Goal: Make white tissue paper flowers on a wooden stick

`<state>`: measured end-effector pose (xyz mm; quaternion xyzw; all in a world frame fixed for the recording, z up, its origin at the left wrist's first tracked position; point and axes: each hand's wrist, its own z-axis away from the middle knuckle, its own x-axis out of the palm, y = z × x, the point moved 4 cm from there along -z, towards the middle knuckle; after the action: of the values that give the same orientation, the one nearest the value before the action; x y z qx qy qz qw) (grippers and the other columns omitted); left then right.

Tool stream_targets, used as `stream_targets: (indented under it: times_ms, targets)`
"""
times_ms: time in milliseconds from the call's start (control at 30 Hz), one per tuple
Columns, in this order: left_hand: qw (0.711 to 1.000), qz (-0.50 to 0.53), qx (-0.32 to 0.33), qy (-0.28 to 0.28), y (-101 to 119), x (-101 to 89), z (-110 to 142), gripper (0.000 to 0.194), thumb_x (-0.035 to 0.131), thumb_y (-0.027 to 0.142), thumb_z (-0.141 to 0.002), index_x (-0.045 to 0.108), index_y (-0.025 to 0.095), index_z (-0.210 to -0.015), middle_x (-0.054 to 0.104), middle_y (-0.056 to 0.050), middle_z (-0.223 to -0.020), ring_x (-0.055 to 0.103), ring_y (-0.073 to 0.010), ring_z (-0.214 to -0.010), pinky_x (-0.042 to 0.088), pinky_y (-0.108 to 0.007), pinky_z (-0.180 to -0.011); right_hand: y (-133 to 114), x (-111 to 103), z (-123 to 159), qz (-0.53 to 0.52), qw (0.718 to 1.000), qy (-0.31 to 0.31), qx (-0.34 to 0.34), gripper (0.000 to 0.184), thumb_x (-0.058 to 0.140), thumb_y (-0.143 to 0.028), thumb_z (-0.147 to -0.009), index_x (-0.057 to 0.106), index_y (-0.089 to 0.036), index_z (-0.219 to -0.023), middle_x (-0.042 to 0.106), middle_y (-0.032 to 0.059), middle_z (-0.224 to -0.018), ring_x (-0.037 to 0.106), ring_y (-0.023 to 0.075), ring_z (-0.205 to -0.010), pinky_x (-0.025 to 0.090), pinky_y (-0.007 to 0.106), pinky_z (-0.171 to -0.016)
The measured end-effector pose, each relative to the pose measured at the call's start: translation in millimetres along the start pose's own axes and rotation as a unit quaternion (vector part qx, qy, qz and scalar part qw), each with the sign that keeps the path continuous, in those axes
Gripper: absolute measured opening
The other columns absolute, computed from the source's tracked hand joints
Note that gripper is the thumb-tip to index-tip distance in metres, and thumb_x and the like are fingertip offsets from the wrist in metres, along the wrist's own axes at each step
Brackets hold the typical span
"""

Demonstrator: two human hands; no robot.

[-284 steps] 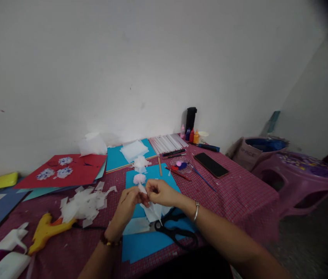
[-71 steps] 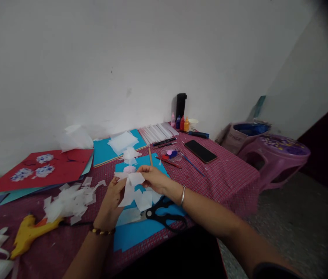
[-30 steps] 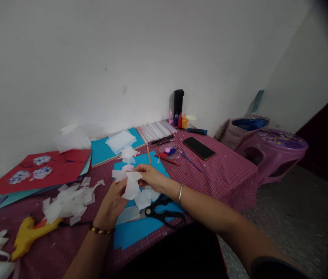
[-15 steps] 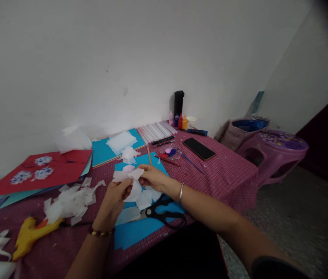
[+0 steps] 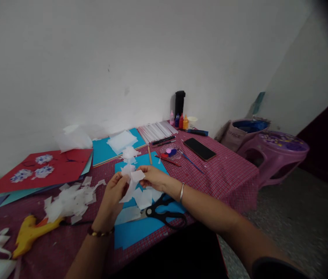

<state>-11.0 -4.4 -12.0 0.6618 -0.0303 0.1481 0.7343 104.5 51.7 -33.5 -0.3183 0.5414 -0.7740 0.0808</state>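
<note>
My left hand (image 5: pixel 114 197) and my right hand (image 5: pixel 153 178) meet above a blue card sheet (image 5: pixel 140 228), both pinching one piece of thin white tissue paper (image 5: pixel 131 181) that hangs between them. More loose white tissue squares (image 5: pixel 142 198) lie on the blue sheet just under my hands. Black scissors (image 5: pixel 165 214) rest on the sheet below my right wrist. A small pink-white tissue flower (image 5: pixel 129 153) lies on the sheet beyond my fingers.
A heap of white paper scraps (image 5: pixel 67 200) and a yellow glue gun (image 5: pixel 31 228) lie left. Red card with white flowers (image 5: pixel 43 170), paint bottles (image 5: pixel 180 121), a black flask (image 5: pixel 179 103), a phone (image 5: pixel 200 148), brushes and pens sit farther back. A purple stool (image 5: pixel 277 149) stands right.
My hands keep working the white tissue piece between the fingers; its upper edge has been gathered closer together. The view has shifted slightly.
</note>
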Motion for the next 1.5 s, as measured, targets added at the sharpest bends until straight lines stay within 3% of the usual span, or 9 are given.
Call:
stream_targets:
  times_ms: [167,333,500,733,933,1300,1500]
  targets:
    - [0.998,0.059,-0.012,0.018,5.4,-0.8,2.8,0.024,0.075,0.028,-0.062,0.054,0.021,-0.07,0.054,0.008,-0.055,0.048,-0.0073,-0.043,0.038,-0.018,-0.043,-4.2,4.1,4.8,-0.025,0.999,-0.042,0.02,0.012,0.063,-0.011,-0.068,0.055,-0.015,-0.076,0.056,-0.0061,-0.051,0.049,0.0048,-0.037,0.037,0.017,-0.04]
    - [0.999,0.012,-0.027,-0.026,-0.4,-0.8,-0.8,0.022,0.073,0.031,-0.066,0.057,0.02,-0.077,0.05,0.009,-0.047,0.04,-0.0053,-0.035,0.029,-0.016,-0.036,-4.6,2.8,5.7,-0.047,0.997,-0.048,0.025,0.02,0.068,-0.013,-0.067,0.056,-0.015,-0.084,0.058,-0.0054,-0.053,0.051,0.0058,-0.039,0.04,0.017,-0.041]
    - [0.999,0.001,0.02,-0.031,0.4,0.4,-2.7,0.024,0.076,0.028,-0.064,0.057,0.017,-0.074,0.053,0.008,-0.05,0.045,-0.0045,-0.04,0.035,-0.015,-0.04,-3.5,5.0,7.8,-0.029,0.996,-0.083,0.021,0.023,0.072,-0.017,-0.068,0.058,-0.012,-0.086,0.06,-0.0031,-0.058,0.053,0.0059,-0.043,0.043,0.016,-0.043]
    - [1.0,0.0,-0.007,-0.026,-2.2,-2.8,-4.0,0.023,0.075,0.03,-0.065,0.057,0.017,-0.072,0.049,0.009,-0.046,0.04,-0.005,-0.037,0.029,-0.016,-0.037,-5.1,5.0,7.1,-0.03,0.998,-0.057,-0.01,0.02,0.072,-0.019,-0.067,0.056,-0.014,-0.079,0.056,-0.0056,-0.048,0.05,0.006,-0.038,0.038,0.016,-0.039]
    - [0.998,0.035,0.001,-0.056,-1.2,1.5,-2.7,0.02,0.074,0.026,-0.066,0.058,0.017,-0.074,0.054,0.006,-0.057,0.046,-0.007,-0.045,0.035,-0.019,-0.044,-4.9,7.1,7.1,-0.031,0.995,-0.095,-0.014,0.022,0.071,-0.022,-0.068,0.056,-0.014,-0.081,0.06,-0.003,-0.054,0.053,0.007,-0.038,0.042,0.017,-0.04]
    - [0.993,0.059,0.023,-0.095,0.1,1.5,-0.7,0.014,0.067,0.029,-0.075,0.059,0.018,-0.078,0.052,0.006,-0.053,0.039,-0.0047,-0.04,0.032,-0.017,-0.041,-5.6,6.9,4.9,-0.079,0.994,-0.071,0.005,0.02,0.068,-0.011,-0.069,0.054,-0.013,-0.083,0.063,-0.0022,-0.059,0.056,0.0066,-0.042,0.047,0.017,-0.044]
    - [0.997,0.047,0.008,-0.066,1.8,4.7,1.3,0.021,0.072,0.027,-0.069,0.053,0.017,-0.065,0.057,0.005,-0.056,0.043,-0.0038,-0.039,0.032,-0.016,-0.037,-4.9,9.5,7.4,-0.079,0.993,-0.088,0.024,0.019,0.07,-0.013,-0.069,0.055,-0.013,-0.079,0.066,-0.0003,-0.062,0.056,0.0061,-0.043,0.048,0.016,-0.044]
